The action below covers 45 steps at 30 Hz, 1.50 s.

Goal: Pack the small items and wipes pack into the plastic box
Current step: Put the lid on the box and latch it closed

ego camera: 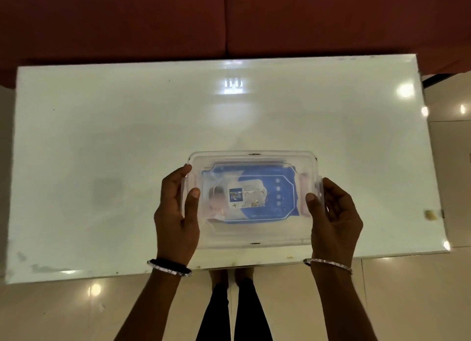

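Clear plastic box (254, 238), lid on, sat on the white counter (102, 136) near its front edge; blue wipes pack (267, 187) lay inside. Our left hand (175, 220) and right hand (334, 220) clasped the box's two ends, fingers (192, 200) curled over the lid.
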Tool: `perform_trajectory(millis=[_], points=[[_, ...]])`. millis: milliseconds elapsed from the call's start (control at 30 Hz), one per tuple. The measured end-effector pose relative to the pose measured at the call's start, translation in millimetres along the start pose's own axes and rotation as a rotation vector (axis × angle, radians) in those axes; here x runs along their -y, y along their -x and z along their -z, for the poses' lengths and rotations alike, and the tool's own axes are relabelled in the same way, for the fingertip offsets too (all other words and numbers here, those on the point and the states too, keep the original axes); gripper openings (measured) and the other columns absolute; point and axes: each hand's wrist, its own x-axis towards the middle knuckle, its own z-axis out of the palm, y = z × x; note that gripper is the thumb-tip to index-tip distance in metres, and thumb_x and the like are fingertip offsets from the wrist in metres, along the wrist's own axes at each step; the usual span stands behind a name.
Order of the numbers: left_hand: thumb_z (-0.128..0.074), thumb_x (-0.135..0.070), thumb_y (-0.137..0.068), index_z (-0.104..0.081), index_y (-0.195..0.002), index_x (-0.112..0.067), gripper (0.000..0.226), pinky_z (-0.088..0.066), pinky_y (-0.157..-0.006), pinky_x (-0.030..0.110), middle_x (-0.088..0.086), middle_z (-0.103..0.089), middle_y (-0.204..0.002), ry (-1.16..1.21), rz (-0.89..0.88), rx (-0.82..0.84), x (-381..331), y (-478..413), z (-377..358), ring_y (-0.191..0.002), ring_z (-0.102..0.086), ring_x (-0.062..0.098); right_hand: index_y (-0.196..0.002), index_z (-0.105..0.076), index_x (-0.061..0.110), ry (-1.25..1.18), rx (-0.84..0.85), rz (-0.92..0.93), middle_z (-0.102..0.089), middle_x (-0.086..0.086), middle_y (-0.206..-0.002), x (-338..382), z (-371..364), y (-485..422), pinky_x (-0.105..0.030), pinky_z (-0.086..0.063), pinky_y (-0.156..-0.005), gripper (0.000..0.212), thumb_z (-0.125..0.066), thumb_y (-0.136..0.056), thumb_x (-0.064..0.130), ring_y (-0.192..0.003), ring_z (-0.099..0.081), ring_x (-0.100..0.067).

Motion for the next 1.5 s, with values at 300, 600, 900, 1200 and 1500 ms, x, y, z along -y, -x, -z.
perform_trajectory(millis=[300,600,900,1200,1500], points=[[-0.054,-0.014,-0.096,-0.034,-0.144,-0.013,0.052,-0.041,-0.102,0.013,-0.001,-0.047,-0.146,-0.039,0.04,0.023,16,-4,-8,-0.13,-0.045,0.002,-0.121,-0.063,0.021,0.154,-0.031,0.057,-0.069,0.005,-0.117,-16,-8,-1,-0.044,-0.054,-0.097,0.035,-0.067,-0.088,0.011,-0.106,-0.068,-0.01],[-0.07,-0.037,-0.082,-0.069,-0.102,-0.014,0.03,-0.049,-0.064,0.007,-0.009,-0.067,-0.079,-0.086,0.315,-0.106,28,0,-7,-0.072,-0.063,0.004,-0.124,-0.055,0.028,0.159,0.051,0.073,-0.071,-0.003,-0.114,-23,-6,-4,-0.044,-0.057,-0.09,0.036,-0.068,-0.09,0.025,-0.099,-0.071,-0.014],[-0.065,-0.05,-0.081,-0.036,-0.146,-0.018,0.078,-0.041,-0.106,0.045,0.009,-0.056,-0.136,0.22,0.798,0.255,31,-15,6,-0.122,-0.055,0.025,-0.127,-0.055,0.025,-0.004,0.18,-0.001,-0.061,-0.005,-0.131,-26,0,-12,-0.04,-0.052,-0.096,0.04,-0.067,-0.09,0.014,-0.116,-0.063,-0.022],[-0.07,-0.043,-0.081,-0.072,-0.09,-0.014,0.031,-0.058,-0.074,0.04,0.01,-0.072,-0.087,-0.061,0.62,0.156,18,-22,10,-0.084,-0.068,0.033,-0.14,-0.046,0.029,-0.196,0.294,-0.262,-0.058,-0.012,-0.137,-23,8,-18,-0.058,-0.046,-0.102,0.054,-0.062,-0.09,0.017,-0.125,-0.057,-0.03],[-0.045,-0.044,-0.095,-0.068,-0.094,-0.011,0.04,-0.027,-0.05,0.025,0.012,-0.07,-0.069,-0.656,0.246,-0.027,-2,1,-13,-0.064,-0.063,0.036,-0.141,-0.046,0.026,-0.33,0.285,-0.385,-0.074,0.001,-0.113,-26,7,-17,-0.036,-0.062,-0.076,0.065,-0.065,-0.079,0.023,-0.102,-0.071,-0.019]])
